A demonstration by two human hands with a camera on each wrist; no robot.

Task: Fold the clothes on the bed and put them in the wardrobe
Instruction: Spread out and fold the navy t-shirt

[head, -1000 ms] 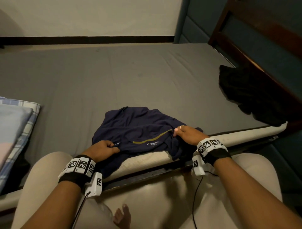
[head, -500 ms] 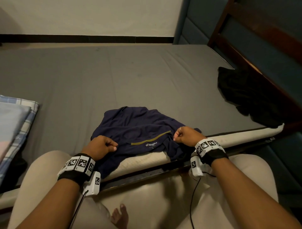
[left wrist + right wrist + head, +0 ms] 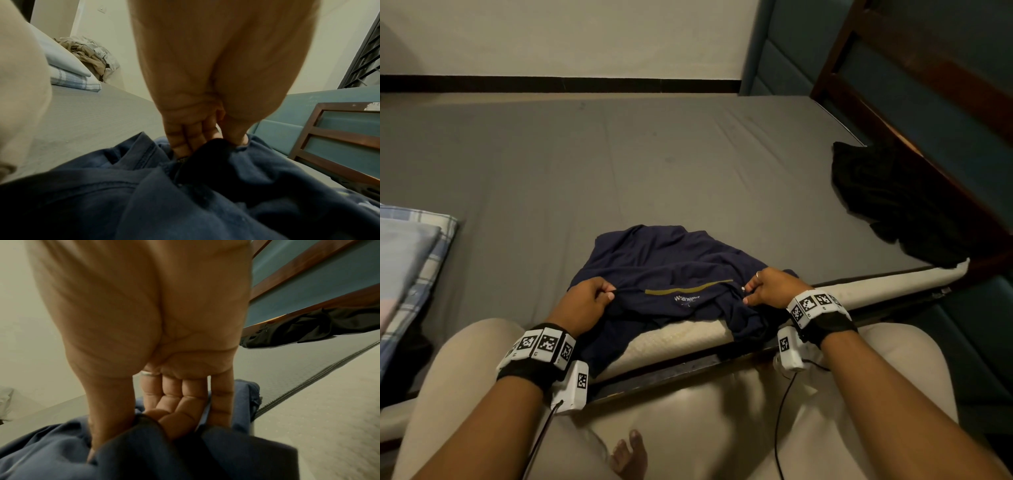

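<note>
Your left hand (image 3: 585,301) pinching the near edge of the navy shirt (image 3: 674,263), your right hand (image 3: 770,287) gripping the same edge (ring on one finger), shirt rumpled at the bed's (image 3: 619,164) near edge, black garment (image 3: 893,202) far right by the footboard (image 3: 914,113), pillows (image 3: 410,246) off left

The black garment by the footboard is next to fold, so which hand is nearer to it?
Right. The right hand grips the navy shirt on the side toward the black garment; the left hand grips the shirt's far side.
</note>
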